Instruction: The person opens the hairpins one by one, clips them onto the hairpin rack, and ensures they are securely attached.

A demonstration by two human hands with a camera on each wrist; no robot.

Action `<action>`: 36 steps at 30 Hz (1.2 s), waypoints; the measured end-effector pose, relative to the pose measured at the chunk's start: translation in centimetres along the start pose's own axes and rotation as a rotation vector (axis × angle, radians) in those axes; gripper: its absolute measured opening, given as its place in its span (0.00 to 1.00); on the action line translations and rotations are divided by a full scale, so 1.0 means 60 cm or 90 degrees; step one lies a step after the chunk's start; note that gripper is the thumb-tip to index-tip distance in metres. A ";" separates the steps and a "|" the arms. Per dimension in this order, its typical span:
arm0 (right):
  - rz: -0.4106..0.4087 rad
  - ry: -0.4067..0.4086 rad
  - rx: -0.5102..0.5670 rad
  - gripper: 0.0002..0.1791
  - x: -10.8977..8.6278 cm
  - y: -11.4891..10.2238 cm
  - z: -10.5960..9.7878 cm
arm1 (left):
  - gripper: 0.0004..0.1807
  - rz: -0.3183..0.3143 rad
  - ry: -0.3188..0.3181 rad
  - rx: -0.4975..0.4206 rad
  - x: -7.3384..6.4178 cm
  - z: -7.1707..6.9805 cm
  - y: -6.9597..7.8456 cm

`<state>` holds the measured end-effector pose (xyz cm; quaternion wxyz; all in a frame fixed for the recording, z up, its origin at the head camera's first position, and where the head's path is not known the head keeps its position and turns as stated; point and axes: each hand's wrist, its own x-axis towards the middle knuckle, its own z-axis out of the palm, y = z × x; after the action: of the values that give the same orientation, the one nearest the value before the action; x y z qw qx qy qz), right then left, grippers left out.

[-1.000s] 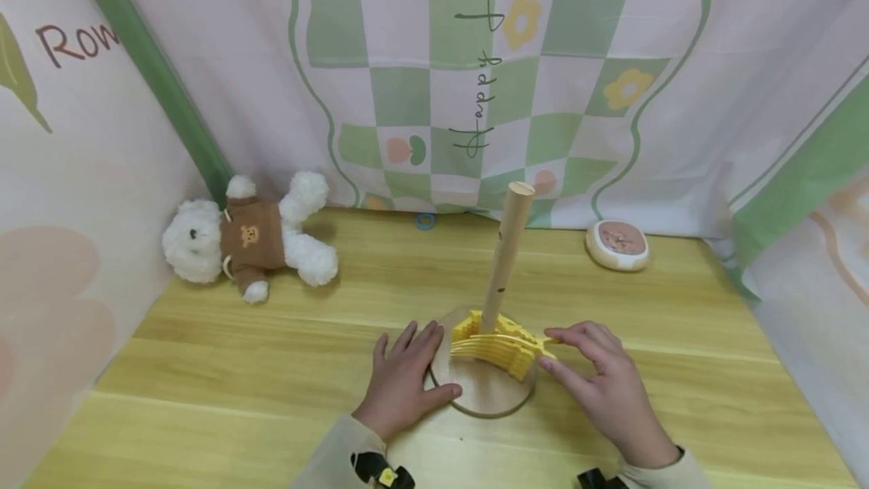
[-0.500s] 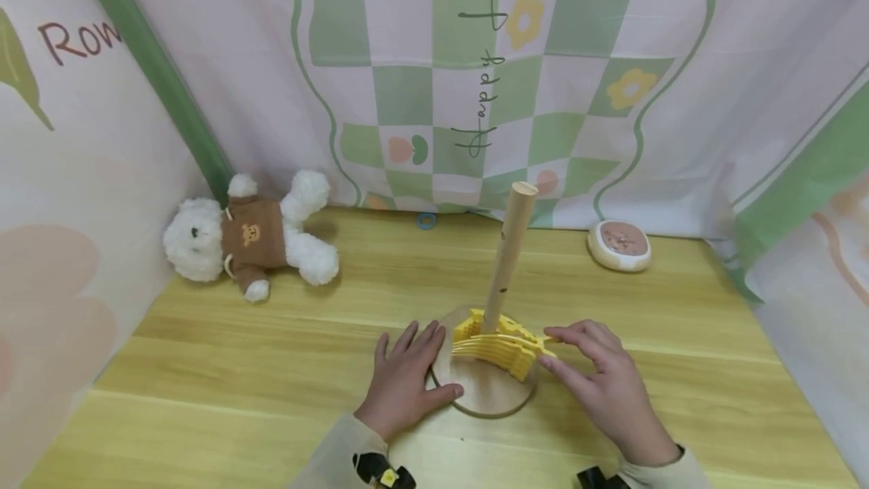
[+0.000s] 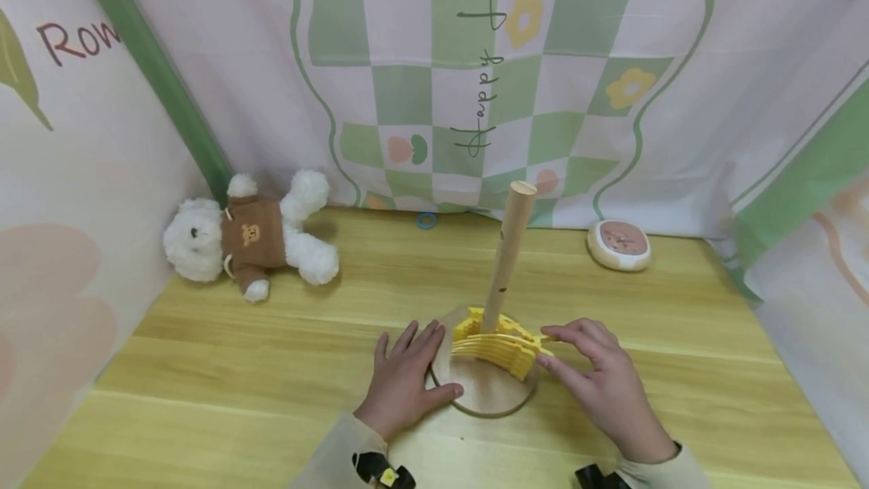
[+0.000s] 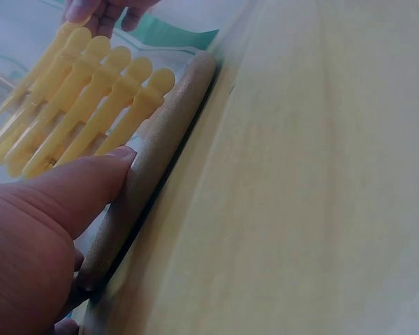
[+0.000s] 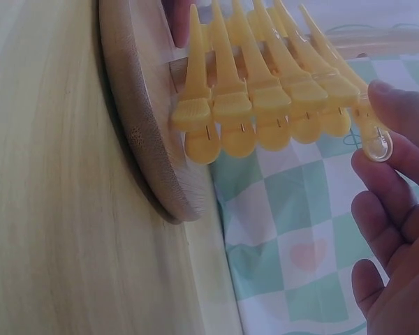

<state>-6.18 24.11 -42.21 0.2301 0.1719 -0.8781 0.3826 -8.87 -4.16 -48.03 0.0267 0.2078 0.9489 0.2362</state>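
A stack of yellow duckbill hair clips [image 3: 485, 349] stands on a round wooden base [image 3: 489, 398], close around an upright wooden post [image 3: 505, 255]. In the right wrist view, the topmost hair clip [image 5: 374, 132] has its tail end pinched between the thumb and a finger of my right hand [image 3: 604, 383]; that clip rests in line with the others. My left hand [image 3: 403, 383] rests on the left rim of the base, its fingers extended and its thumb along the near edge. The left wrist view shows the clips' rounded tail ends [image 4: 119, 59] beyond the left thumb.
A white plush dog [image 3: 251, 236] in a brown top lies at the back left of the wooden table [image 3: 271, 398]. Along the back edge are a small blue ring [image 3: 425, 221] and a white rounded device [image 3: 618, 245]. Patterned curtains [image 3: 400, 29] close off the back and sides.
Hardly anything differs. My right hand, with the topmost hair clip between its fingertips, has shifted very slightly left; my left hand stays on the base.
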 end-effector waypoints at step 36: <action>-0.038 -0.004 0.008 0.22 0.011 -0.003 0.006 | 0.51 -0.005 -0.011 -0.009 0.001 0.003 -0.002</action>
<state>-6.73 23.67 -41.99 0.2375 0.2007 -0.8708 0.3808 -8.93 -4.19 -48.25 0.0370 0.2062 0.9476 0.2414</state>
